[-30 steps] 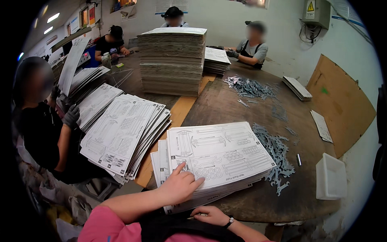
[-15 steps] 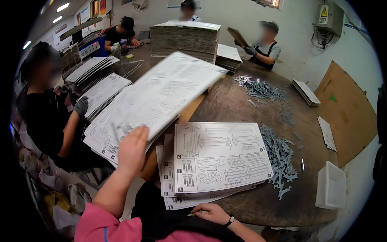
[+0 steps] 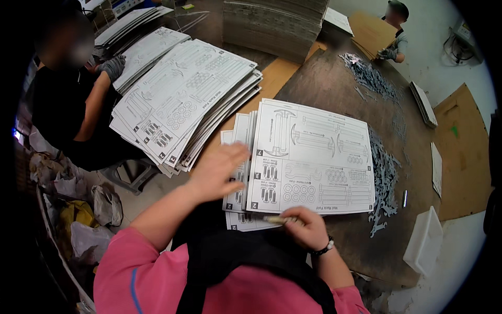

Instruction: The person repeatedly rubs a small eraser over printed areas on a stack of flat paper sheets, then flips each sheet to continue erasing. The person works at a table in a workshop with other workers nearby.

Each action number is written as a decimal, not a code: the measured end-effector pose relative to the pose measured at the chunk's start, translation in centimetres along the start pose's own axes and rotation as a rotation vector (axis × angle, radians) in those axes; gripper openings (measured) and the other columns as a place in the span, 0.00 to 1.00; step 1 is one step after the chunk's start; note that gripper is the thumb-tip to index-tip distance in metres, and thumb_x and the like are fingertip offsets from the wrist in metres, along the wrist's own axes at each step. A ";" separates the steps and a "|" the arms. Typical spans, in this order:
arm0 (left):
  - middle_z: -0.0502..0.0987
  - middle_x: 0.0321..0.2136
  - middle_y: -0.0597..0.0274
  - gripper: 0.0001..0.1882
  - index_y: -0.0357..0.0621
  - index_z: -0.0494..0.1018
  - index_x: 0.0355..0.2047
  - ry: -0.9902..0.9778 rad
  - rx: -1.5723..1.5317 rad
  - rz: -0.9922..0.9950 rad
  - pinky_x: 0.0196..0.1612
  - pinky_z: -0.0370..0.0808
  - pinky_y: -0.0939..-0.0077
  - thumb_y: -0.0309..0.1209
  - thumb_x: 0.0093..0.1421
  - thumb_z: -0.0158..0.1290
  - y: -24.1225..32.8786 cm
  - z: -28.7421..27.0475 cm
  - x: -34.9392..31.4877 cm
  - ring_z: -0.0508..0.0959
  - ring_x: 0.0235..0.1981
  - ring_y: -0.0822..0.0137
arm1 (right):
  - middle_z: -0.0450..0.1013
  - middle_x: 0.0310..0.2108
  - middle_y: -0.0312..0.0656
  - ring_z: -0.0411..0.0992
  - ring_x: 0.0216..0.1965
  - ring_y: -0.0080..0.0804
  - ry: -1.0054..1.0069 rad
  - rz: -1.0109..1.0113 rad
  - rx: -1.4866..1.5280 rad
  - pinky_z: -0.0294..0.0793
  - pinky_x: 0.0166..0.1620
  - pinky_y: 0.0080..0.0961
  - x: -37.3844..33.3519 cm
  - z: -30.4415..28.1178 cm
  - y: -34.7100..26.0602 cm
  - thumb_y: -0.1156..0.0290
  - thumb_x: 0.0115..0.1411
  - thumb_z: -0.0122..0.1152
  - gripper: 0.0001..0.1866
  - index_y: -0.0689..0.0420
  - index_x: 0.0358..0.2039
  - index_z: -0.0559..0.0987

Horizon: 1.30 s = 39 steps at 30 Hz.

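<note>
In front of me lies a stack of white printed cardboard sheets [image 3: 319, 157] with line drawings of tools and hardware. My left hand [image 3: 219, 170], slightly blurred, is over the stack's left edge, thumb and fingers apart and nothing in it. My right hand [image 3: 309, 227] is at the front edge, closed around a short, pale, stick-like tool [image 3: 277, 220] whose exact kind I cannot make out. To the left stands a taller stack of similar printed sheets [image 3: 193, 78], its edges fanned unevenly.
Grey metal wrenches [image 3: 384, 172] lie heaped right of my stack, with another wrench pile [image 3: 374, 78] farther back. A small metal cylinder [image 3: 404, 199] and white plastic bin [image 3: 424, 242] are at right. Co-workers sit left [image 3: 68, 110] and far right [image 3: 400, 39]; a tall cardboard stack [image 3: 272, 29] stands behind.
My left hand has let go of a printed sheet, now flat on the left stack, and come back to the near stack. My right hand has risen to its front edge. The view tilts lower.
</note>
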<state>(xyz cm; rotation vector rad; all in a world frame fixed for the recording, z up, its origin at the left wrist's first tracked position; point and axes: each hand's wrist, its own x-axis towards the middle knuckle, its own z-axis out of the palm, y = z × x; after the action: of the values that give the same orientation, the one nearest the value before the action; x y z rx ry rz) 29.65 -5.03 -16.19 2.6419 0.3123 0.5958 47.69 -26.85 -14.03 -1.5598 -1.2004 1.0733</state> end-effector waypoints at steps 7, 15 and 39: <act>0.54 0.57 0.49 0.39 0.34 0.55 0.54 -0.029 -0.091 -0.067 0.60 0.49 0.56 0.43 0.46 0.54 2.5 7.3 1.5 0.51 0.60 0.51 | 0.70 0.23 0.37 0.65 0.21 0.17 0.385 0.090 0.055 0.64 0.24 0.13 5.5 -1.4 -1.3 0.73 0.55 0.51 0.09 0.62 0.37 0.72; 0.44 0.59 0.41 0.45 0.29 0.47 0.57 -0.022 -0.268 -0.260 0.62 0.42 0.60 0.44 0.47 0.54 1.3 7.8 0.8 0.45 0.62 0.52 | 0.71 0.20 0.35 0.67 0.21 0.17 0.372 0.251 -0.175 0.65 0.25 0.16 10.1 -1.2 0.1 0.67 0.54 0.53 0.10 0.59 0.32 0.76; 0.41 0.59 0.38 0.47 0.27 0.43 0.57 -0.047 -0.312 -0.279 0.61 0.43 0.57 0.39 0.44 0.55 1.3 8.2 0.9 0.45 0.61 0.49 | 0.73 0.24 0.40 0.69 0.25 0.24 0.371 0.449 -0.091 0.68 0.31 0.19 10.3 -3.1 0.2 0.68 0.51 0.53 0.10 0.60 0.30 0.76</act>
<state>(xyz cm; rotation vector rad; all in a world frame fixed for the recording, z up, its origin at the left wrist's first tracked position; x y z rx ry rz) 34.31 -8.70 -22.08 2.2587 0.5176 0.4493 52.39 -17.17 -14.66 -2.0535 -0.6699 0.9517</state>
